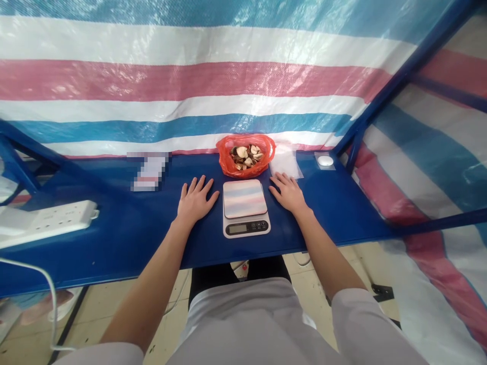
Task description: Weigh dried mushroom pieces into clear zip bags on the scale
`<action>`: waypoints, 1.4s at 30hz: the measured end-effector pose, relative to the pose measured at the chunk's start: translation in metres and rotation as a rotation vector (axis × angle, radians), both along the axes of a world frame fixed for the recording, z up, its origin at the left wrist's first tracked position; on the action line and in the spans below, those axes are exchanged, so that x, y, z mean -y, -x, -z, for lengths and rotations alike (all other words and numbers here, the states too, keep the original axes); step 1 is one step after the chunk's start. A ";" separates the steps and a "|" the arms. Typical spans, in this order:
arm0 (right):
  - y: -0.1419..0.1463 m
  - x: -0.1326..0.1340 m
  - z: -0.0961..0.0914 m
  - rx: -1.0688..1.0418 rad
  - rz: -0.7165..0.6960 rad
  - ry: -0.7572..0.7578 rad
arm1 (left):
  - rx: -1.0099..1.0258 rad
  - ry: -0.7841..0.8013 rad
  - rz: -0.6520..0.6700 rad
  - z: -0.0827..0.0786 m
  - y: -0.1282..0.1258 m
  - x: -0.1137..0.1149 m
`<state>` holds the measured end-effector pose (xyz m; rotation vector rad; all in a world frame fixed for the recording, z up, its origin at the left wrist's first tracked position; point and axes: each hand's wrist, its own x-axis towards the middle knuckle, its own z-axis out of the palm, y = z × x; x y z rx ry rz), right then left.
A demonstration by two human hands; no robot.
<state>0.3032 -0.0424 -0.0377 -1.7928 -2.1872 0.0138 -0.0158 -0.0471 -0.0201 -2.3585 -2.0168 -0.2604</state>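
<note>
A small digital kitchen scale (245, 208) with a shiny square platform sits in the middle of the blue table (125, 228). My left hand (196, 199) lies flat on the table just left of the scale, fingers spread, holding nothing. My right hand (288, 191) lies flat just right of the scale, fingers apart and empty. Behind the scale stands an open red plastic bag (245, 155) filled with brownish dried slices. Clear small plastic bags (285, 161) lie beside the red bag, just beyond my right fingertips.
A white power strip (45, 221) with a cable lies at the table's left end. A small white round object (325, 161) sits at the back right. A blurred card (149, 171) lies left of the bag. Striped tarp and blue frame bars (380, 91) enclose the table.
</note>
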 end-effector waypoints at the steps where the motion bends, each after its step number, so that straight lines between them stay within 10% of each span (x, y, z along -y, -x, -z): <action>1: 0.000 0.000 0.000 -0.001 0.002 0.001 | 0.000 0.000 -0.001 0.000 0.000 0.000; 31: 0.001 0.004 -0.011 -0.131 0.015 -0.138 | 0.043 -0.085 -0.039 -0.006 0.001 0.001; 42: -0.012 -0.034 -0.027 -0.162 0.102 -0.093 | 0.042 -0.099 -0.020 -0.006 -0.002 -0.038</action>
